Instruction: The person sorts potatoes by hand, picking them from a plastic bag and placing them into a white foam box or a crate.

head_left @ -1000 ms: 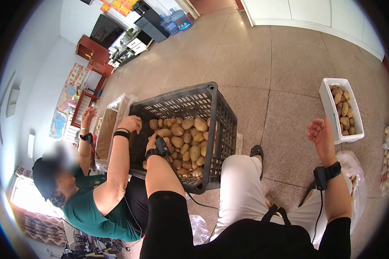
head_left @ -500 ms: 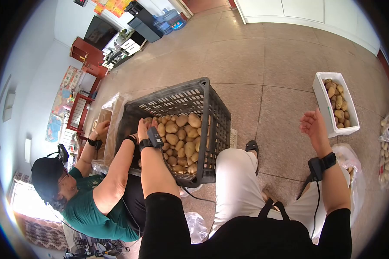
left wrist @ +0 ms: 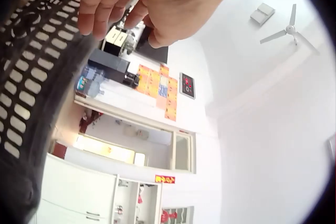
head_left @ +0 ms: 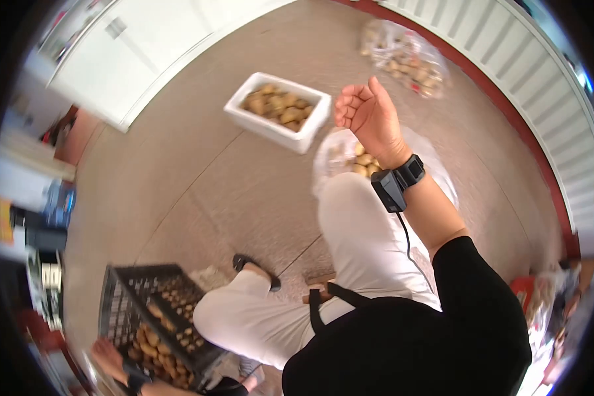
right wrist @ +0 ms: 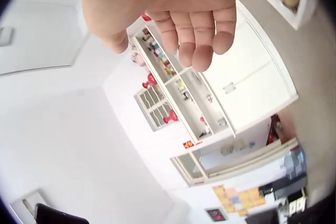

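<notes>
Potatoes [head_left: 168,340] fill the black plastic crate [head_left: 122,290] on the floor by the person's left knee.
Firm, knobbly and fairly heavy, a potato likely handles best cupped round its middle. The left hand [left wrist: 152,3] hangs at the crate's lattice wall, fingers loosely curled, holding nothing visible. The right hand [head_left: 366,112] is raised, palm up, fingers relaxed and close together, empty, above a white foam box [head_left: 303,132] and a clear bag [head_left: 402,56], both holding potatoes.
</notes>
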{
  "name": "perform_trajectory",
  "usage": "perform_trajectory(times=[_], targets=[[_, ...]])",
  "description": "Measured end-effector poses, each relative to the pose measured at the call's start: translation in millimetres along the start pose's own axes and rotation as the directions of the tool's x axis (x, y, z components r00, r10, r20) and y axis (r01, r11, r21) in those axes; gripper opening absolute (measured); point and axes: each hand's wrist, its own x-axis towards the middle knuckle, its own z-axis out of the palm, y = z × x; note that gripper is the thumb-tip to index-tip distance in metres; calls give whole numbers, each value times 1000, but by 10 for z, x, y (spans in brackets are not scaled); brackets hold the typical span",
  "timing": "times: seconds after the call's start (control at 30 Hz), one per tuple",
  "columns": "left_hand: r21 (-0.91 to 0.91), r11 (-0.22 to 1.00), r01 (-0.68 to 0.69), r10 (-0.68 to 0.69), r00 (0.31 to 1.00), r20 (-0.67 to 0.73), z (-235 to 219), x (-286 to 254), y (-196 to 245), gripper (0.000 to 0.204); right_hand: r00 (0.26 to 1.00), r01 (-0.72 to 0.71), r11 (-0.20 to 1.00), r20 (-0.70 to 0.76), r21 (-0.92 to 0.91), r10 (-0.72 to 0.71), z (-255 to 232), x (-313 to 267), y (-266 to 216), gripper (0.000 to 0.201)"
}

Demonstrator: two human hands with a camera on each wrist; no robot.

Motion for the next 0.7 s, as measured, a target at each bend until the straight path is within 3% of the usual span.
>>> perform_trajectory(times=[0.07, 0.13, 0.2, 0.27, 0.3, 0.33, 0.37, 0.4, 0.47, 0.53, 0.57, 0.6, 0.67, 0.7], targets=[[245, 919, -309, 263, 943, 204, 520, -512, 85, 46, 978, -67, 998, -199, -7, 64, -506, -277, -174, 44], [190, 869, -458, 383, 863, 328, 1232, -1323, 251, 47, 943, -71, 996, -330, -55, 49, -907, -624, -252, 41], [362, 700, -616, 498, 784, 372, 2230, -2900, 277, 37, 830, -154, 984, -551, -86, 82, -1222, -986, -214, 36], [281, 595, -753, 556, 639, 532, 2412, -3324, 202, 42, 748, -249, 967, -646, -56, 155, -1543, -1303, -48, 29], [270, 527, -806, 624, 582, 521, 2623, -3582, 82, 44, 734, -255, 966, -660, -51, 159, -1662, -1450, 78, 29], [275, 525, -805, 613, 582, 535, 2667, -3582, -39, 44, 643, -355, 932, -743, -75, 185, -1773, -1578, 219, 25], [280, 607, -744, 531, 642, 553, 2696, -3566, -214, 43, 544, -454, 887, -814, -83, 203, -1889, -1686, 382, 21], [290, 678, -675, 446, 692, 568, 2711, -3539, -416, 43, 532, -458, 887, -819, -66, 214, -2021, -1778, 570, 21], [316, 797, -515, 259, 763, 592, 2745, -3474, -806, 44, 425, -626, 769, -883, -127, 200, -2296, -1947, 928, 18], [448, 821, -355, 4, 787, 617, 2992, -3399, -1206, 39, 428, -693, 699, -881, -175, 204, -2536, -2031, 1201, 18], [455, 816, -356, -5, 783, 622, 3085, -3336, -1373, 39, 444, -749, 619, -872, -235, 207, -2620, -2062, 1297, 18], [450, 831, -327, -40, 772, 635, 3164, -3248, -1522, 34, 433, -752, 620, -877, -223, 210, -2674, -2075, 1350, 18], [452, 840, -301, -81, 753, 652, 3279, -3055, -1758, 29, 427, -863, 363, -891, -351, 154, -2804, -2074, 1429, 18], [453, 863, -225, -148, 743, 652, 3339, -2957, -1850, 28, 454, -880, 197, -887, -431, 86, -2929, -2107, 1517, 21]])
